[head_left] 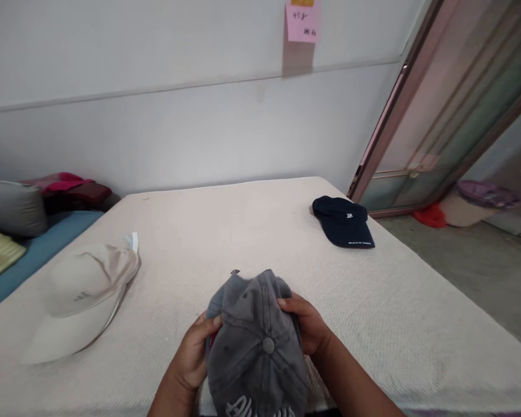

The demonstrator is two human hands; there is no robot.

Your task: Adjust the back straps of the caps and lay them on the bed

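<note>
Soft, even light fills the room from where I stand, moderately bright on the pale cloth point(226, 231) and slightly grey on the wall point(178, 139). A shadow drops straight below the pink note point(303, 23), so light reaches it from above. The floor point(451, 258) over at the right looks dimmer. The beige cap point(84, 284) has soft, washed-out edges, and the outer parts of the view look stretched and slightly blurred.

hands point(195, 354): bare | forearms point(359, 377): bare, tapering toward wrists point(325, 343) | thumbnails point(217, 320): short, rounded
</note>
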